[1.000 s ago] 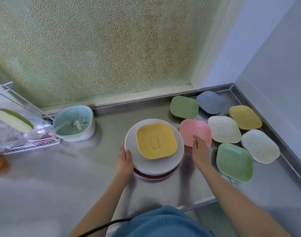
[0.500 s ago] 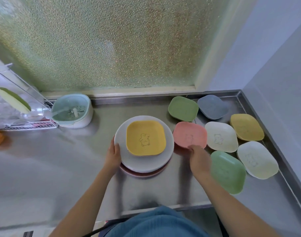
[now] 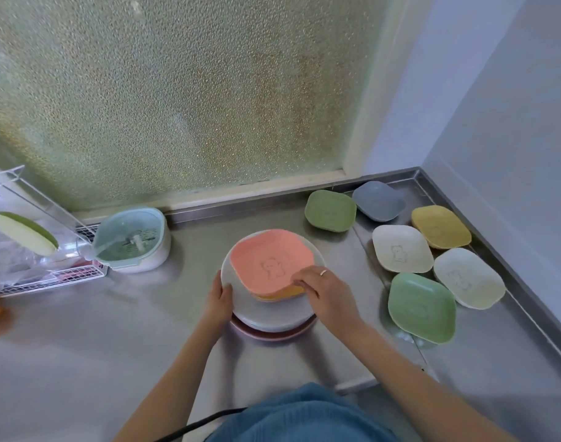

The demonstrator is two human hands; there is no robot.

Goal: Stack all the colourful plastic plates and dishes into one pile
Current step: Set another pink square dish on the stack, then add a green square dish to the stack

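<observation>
Right hand pinching pink dish atop pile, left hand gripping grey plate.

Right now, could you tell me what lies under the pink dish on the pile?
Under the pink dish a yellow dish peeks out at the near edge, resting on a grey round plate with a pink plate beneath. Most of the yellow dish is covered.

You face a frosted window glowing with daylight, above a steel counter. A pale wall closes the corner on your right.
</observation>
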